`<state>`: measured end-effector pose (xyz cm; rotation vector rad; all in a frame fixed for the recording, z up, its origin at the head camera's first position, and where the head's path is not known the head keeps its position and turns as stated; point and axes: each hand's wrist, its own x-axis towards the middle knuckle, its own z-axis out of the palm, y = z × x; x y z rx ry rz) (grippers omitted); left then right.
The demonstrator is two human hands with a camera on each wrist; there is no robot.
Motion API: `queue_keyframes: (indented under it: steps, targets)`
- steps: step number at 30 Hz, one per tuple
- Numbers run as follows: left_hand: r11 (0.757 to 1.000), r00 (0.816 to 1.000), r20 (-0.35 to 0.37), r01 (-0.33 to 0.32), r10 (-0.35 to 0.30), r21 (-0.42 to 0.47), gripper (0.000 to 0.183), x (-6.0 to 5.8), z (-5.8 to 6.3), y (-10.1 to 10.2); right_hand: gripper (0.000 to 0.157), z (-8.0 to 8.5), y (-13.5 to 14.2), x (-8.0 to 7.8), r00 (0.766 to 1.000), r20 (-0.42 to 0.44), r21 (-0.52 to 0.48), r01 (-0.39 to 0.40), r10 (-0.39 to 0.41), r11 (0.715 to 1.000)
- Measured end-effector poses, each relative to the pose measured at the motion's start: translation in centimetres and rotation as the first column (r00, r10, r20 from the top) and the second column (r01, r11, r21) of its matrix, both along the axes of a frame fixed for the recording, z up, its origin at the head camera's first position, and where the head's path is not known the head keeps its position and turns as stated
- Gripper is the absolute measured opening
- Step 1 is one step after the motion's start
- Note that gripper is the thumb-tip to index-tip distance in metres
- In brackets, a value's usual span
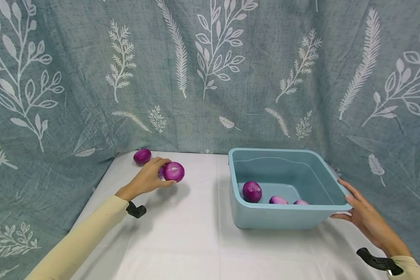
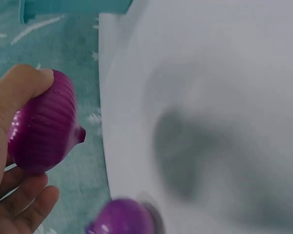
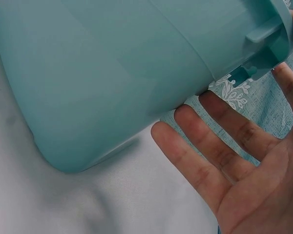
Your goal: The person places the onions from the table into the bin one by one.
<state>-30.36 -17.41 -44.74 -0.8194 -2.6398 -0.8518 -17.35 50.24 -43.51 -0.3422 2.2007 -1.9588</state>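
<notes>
Left hand: clamped round onion, lifted above table | Right hand: fingers apart, nearly straight, touching bin | Advice: grip onion's widest part, steady bin lightly | Count: one bin; one held onion; three binned onions visible; one loose onion; purple patch unclear
</notes>
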Motion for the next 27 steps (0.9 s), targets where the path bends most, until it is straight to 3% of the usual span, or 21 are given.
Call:
queue_keyframes:
  steps: [13, 27]
  targets:
    - [0.995, 0.996, -0.005, 0.087, -0.087, 0.055, 0.072, 1.3, 2.4, 3.5, 0.058, -0.1, 0.0, 0.0, 1.0, 0.004, 0.006, 0.002, -0.002, 1.0]
    - [0.981, 0.985, -0.042, 0.172, -0.169, 0.085, 0.073, 1.7, 4.5, 7.3, 0.058, -0.1, 0.0, 0.1, 1.0, -0.005, 0.003, -0.012, 0.012, 1.0]
